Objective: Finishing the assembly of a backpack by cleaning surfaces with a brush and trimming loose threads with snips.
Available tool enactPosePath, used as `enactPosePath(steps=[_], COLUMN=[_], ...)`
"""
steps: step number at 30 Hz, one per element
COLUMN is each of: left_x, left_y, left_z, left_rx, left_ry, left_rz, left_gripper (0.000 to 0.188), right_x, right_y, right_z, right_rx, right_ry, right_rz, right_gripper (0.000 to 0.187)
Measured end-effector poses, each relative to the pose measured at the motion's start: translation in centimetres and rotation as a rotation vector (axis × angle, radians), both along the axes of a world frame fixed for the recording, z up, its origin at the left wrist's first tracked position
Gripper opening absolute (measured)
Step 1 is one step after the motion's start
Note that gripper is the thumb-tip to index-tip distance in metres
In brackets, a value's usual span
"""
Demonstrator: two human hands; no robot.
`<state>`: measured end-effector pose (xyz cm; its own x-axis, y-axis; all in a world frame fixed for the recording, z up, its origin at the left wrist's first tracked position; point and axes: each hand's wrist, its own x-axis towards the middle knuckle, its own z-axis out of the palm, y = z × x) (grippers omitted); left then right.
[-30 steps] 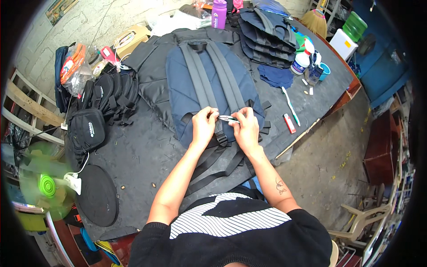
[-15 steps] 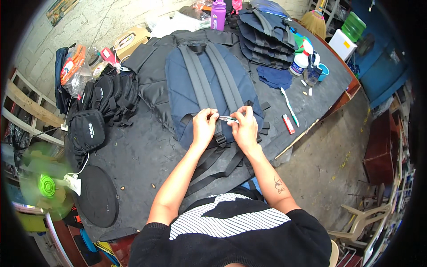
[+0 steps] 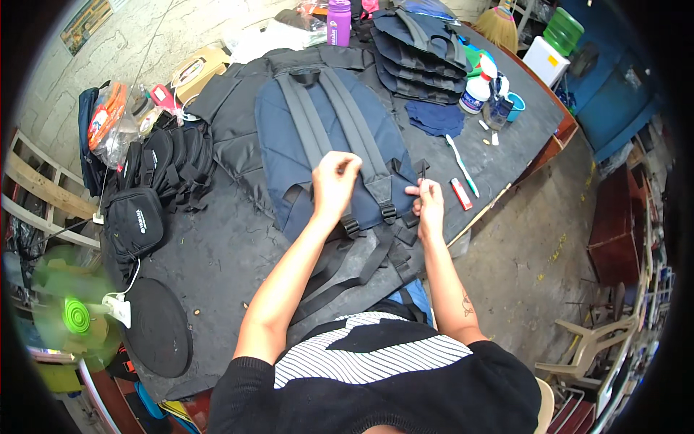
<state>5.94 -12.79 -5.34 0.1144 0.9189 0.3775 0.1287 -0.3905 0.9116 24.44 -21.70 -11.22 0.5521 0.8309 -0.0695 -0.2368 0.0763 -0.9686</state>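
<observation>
A navy backpack (image 3: 289, 155) lies on the dark work table, its two grey shoulder straps (image 3: 352, 119) facing up. Over the lower part of the left strap is my left hand (image 3: 335, 186), with thumb and fingertips pinched together; whatever they hold is too small to make out. My right hand (image 3: 430, 208) is off the backpack's lower right edge. Its closed fingers hold small thread snips (image 3: 423, 171), the narrow tip pointing away from me. Near the strap ends sit black buckles (image 3: 389, 211), and loose black webbing (image 3: 347, 281) trails toward me.
Right of the backpack lie a toothbrush (image 3: 463, 166) and a red-and-white lighter (image 3: 460, 194). A spray bottle (image 3: 475, 94) and stacked navy pieces (image 3: 419, 69) stand farther back. Black pouches (image 3: 137, 220) and a round black disc (image 3: 157, 328) are at left, near a running fan (image 3: 76, 315).
My right hand has moved right with the snips, away from the left hand and strap, and the snips now point away from me. My left hand has risen slightly, still pinched.
</observation>
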Motion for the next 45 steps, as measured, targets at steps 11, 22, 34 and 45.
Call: enactPosePath(steps=[11, 22, 34, 45], left_x=[6.8, 4.6, 4.7, 4.7], left_y=[0.4, 0.9, 0.9, -0.7], left_z=[-2.1, -4.7, -5.2, -4.3], left_rx=[0.812, -0.250, -0.036, -0.050], left_ry=[1.048, -0.076, 0.057, 0.020], left_rz=[-0.209, -0.199, -0.135, -0.156], left_gripper=[0.014, 0.009, 0.006, 0.006], right_x=[-0.6, -1.2, -1.4, -0.9], right_y=[0.1, -1.4, -0.6, 0.1], right_z=[-1.3, 2.9, 5.4, 4.5], right_rx=[0.054, 0.012, -0.110, -0.050], right_ry=[-0.106, -0.744, -0.961, -1.087], right_rz=[0.001, -0.097, -0.096, -0.146], right_gripper=[0.026, 0.023, 0.021, 0.018])
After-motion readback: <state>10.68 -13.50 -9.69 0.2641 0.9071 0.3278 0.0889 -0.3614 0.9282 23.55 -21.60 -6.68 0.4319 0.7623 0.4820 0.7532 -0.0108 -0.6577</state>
